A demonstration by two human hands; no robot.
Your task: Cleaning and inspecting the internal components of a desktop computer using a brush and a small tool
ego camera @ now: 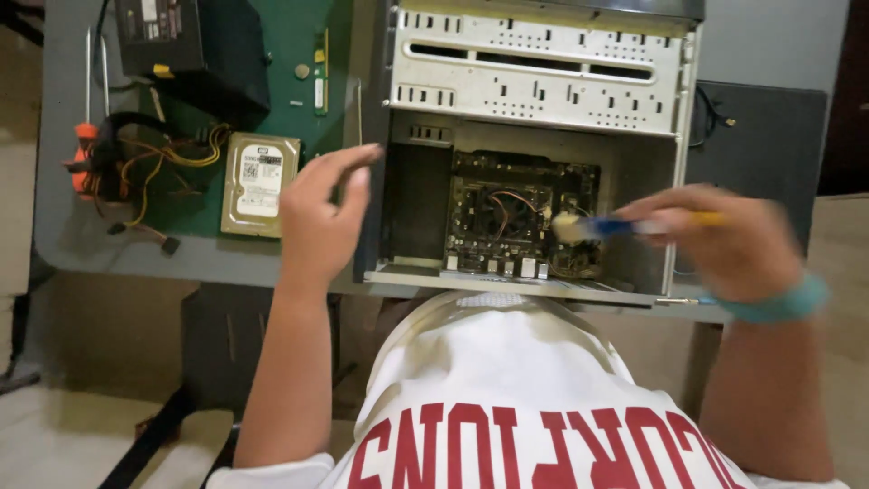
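An open computer case [543, 68] lies on the grey table [136, 258], its dark motherboard [520, 213] exposed inside with a fan and thin wires. My left hand [321, 213] rests with fingers apart against the case's left wall, holding nothing. My right hand [729, 240], with a teal band on the wrist, grips a small brush [615, 225] with a blue and yellow handle. Its pale bristles hover over the right part of the motherboard. The brush and right hand are blurred.
A hard drive [261, 181] lies on a green mat [294, 45] left of the case. A black power supply [195, 41] with a bundle of coloured cables [154, 158] sits at the far left, beside an orange-handled screwdriver [84, 154]. A dark panel [760, 154] lies right of the case.
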